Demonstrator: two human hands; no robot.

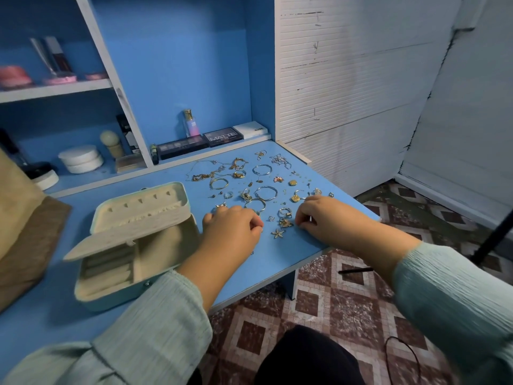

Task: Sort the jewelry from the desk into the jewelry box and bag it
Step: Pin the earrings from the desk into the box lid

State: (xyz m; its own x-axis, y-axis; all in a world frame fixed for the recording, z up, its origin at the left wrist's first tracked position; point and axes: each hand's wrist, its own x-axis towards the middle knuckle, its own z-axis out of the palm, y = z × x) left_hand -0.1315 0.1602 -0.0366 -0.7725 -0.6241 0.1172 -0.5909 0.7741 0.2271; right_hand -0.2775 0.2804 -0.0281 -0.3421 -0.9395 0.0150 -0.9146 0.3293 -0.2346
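Blue laminate desk held scattered gold and silver jewelry at twelve o'clock of both hands. Open cream jewelry box lay at nine o'clock. Left hand curled, contents unclear; right hand pinched a tiny earring pin. Better lift pieces singly.

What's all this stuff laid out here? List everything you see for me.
jewelry: many pieces, gold and silver, scattered on the desk's right half
jewelry box: one, cream, open, left of the jewelry
desk: one, blue
brown bag: one, far left on the desk
makeup palettes: two dark, by the back wall
perfume bottle: one, behind the palettes
white round tins: two stacked, lower shelf
left hand: curled, over the jewelry
right hand: pinching something tiny, unclear what
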